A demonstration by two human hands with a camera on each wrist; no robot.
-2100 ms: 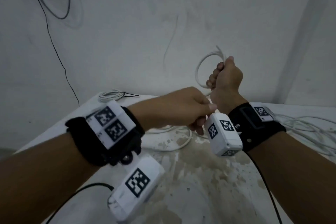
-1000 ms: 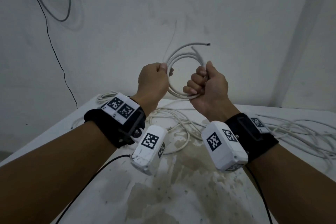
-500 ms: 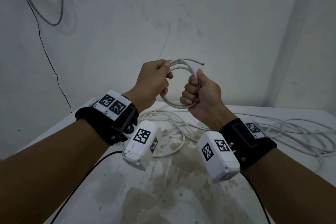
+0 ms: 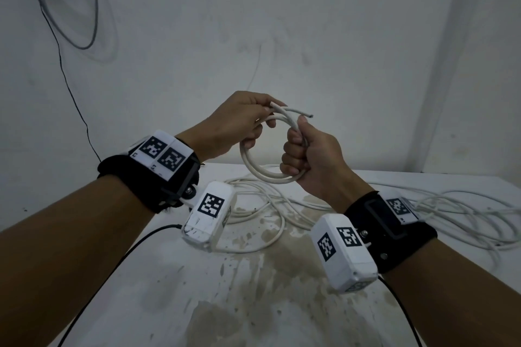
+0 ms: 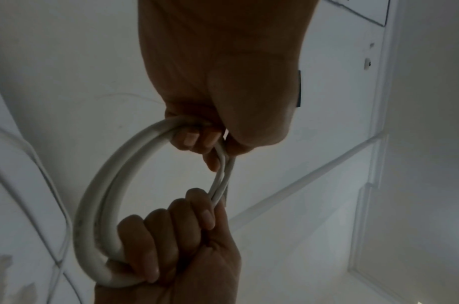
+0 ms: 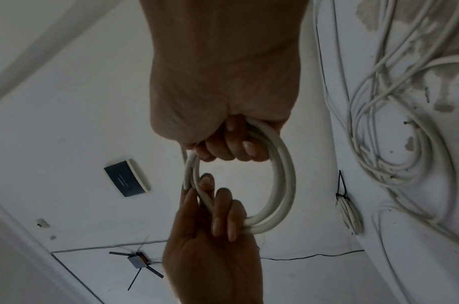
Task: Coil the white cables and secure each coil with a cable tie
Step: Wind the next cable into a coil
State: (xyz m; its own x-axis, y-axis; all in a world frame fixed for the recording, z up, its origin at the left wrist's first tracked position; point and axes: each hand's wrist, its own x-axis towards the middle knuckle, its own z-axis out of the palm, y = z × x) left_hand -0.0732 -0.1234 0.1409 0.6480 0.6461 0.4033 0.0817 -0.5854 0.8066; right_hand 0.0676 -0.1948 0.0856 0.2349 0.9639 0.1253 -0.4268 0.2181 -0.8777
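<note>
Coil (image 4: 255, 162) now sits lower and tighter, both the left hand (image 4: 236, 121) and right hand (image 4: 310, 155) clenched around it, ready for tying.

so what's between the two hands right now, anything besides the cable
Only the white cable coil spans the gap between the left hand and the right hand; each grips one side. Through the ring, both wrist views show only bare wall.

The right hand (image 6: 223, 107) grips the top of a small white cable coil (image 6: 280, 181). The left hand (image 6: 212, 246) holds the coil from below. On the table (image 6: 405, 257) lie loose white cables (image 6: 394, 115) and a tied coil (image 6: 349, 211).
</note>
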